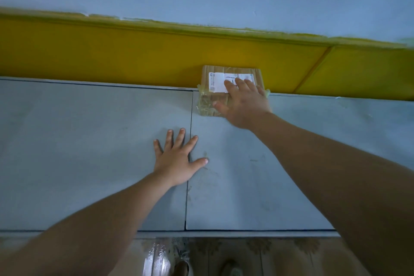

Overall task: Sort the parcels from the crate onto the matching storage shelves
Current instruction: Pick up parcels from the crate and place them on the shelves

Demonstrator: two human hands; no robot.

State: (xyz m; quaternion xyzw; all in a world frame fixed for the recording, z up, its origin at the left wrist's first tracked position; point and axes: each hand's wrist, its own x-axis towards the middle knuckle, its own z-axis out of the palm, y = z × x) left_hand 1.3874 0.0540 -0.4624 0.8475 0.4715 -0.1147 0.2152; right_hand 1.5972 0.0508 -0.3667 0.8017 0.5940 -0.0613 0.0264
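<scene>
Head view: looking down along both bare forearms onto a pale grey shelf (89, 141), a seam running front to back near its middle.
Parcel: a small brown cardboard parcel (215, 96), wrapped in clear tape, lies at the far edge of the shelf against a yellow band (134, 56) on the wall behind, just right of the seam.
Label: a white shipping label (218, 82) on the parcel's top face; the print is too small to read.
Right hand: the right hand (243, 105) lies flat on top of the parcel, fingers stretched forward over the label, thumb out to the left on the taped near part. It presses down and does not pinch.
Left hand: the left hand (177, 159) is spread wide, palm down on the bare shelf, holding nothing, well apart from the parcel and nearer the front edge; its forefinger and thumb cross the seam.
Floor: patterned glossy tiles (280, 253) show below the shelf's front edge, with shoe tips, blurred.
</scene>
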